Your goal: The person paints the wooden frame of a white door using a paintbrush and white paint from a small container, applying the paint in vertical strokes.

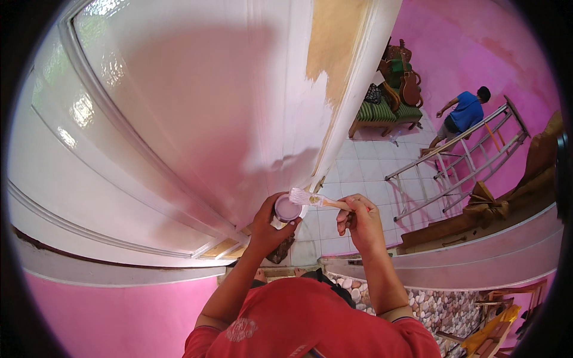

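My left hand (268,224) is wrapped round a small round cup of pale paint (287,209), held upright in front of me. In my right hand (363,222), the fingers pinch the handle of a paintbrush (316,199). Its bristles, coated in whitish paint, are at the cup's upper rim; I cannot tell whether they touch it. Close beyond my hands stands a door panel (197,119), mostly painted white. A bare tan patch (337,45) with a ragged paint edge shows near its top right.
At the right, a person in a blue shirt (467,113) bends near a pink wall behind a metal ladder (459,161). A green striped sofa (376,113) holds guitars (410,89). A brown curtain (483,206) hangs by the doorway. Pebble-patterned flooring (439,307) lies behind my right arm.
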### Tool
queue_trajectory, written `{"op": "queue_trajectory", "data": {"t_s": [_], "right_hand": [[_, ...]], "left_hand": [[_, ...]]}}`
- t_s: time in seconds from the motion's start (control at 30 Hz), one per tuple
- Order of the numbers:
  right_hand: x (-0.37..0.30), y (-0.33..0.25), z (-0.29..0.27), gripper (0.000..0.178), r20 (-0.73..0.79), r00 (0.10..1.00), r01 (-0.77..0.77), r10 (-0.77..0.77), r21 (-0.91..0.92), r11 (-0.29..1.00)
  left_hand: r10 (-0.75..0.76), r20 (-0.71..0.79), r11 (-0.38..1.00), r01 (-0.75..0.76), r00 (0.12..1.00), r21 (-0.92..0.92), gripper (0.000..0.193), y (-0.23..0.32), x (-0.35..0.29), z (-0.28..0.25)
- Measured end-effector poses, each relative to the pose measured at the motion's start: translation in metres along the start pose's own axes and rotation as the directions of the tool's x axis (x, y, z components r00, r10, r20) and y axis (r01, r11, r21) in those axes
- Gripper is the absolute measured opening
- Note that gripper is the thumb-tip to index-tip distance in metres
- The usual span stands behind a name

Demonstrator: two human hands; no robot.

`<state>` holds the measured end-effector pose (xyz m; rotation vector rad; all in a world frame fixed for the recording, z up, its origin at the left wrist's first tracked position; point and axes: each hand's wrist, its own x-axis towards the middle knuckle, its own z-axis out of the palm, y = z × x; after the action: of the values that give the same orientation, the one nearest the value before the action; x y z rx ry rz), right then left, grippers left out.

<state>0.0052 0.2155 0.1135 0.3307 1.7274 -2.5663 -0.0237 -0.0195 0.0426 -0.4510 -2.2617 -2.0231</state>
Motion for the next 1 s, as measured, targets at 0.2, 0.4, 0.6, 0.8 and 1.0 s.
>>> {"op": "queue_trajectory", "data": {"t_s": [0.2,0.4,0.6,0.8,1.0], "right_hand": [[0.014,-0.007,-0.01,0.023,-0.031,0.998,0.056,-0.054,0.08,0.995],[0.037,-0.026,-0.01,0.023,-0.115,0.978,0.187,-0.173,0.121,0.975],[0.064,-0.047,-0.007,0.021,-0.213,0.916,0.361,-0.34,0.069,0.93],[0.08,-0.057,-0.001,0.02,-0.238,0.849,0.489,-0.471,0.019,0.872],[0.092,-0.054,-0.002,0.02,-0.234,0.796,0.567,-0.558,-0.034,0.823]], "left_hand": [[0.02,0.004,1.0,-0.02,1.0,-0.022,0.065,-0.005,0.004,0.005],[0.037,-0.022,0.999,-0.038,0.999,-0.032,0.063,-0.003,0.003,0.009],[-0.006,0.024,0.999,0.006,1.0,-0.04,0.065,-0.008,-0.008,0.004],[-0.035,-0.03,0.995,0.032,0.999,-0.098,0.066,-0.021,-0.027,-0.003],[-0.026,-0.058,0.995,0.02,0.998,-0.099,0.067,-0.024,-0.045,-0.016]]}}
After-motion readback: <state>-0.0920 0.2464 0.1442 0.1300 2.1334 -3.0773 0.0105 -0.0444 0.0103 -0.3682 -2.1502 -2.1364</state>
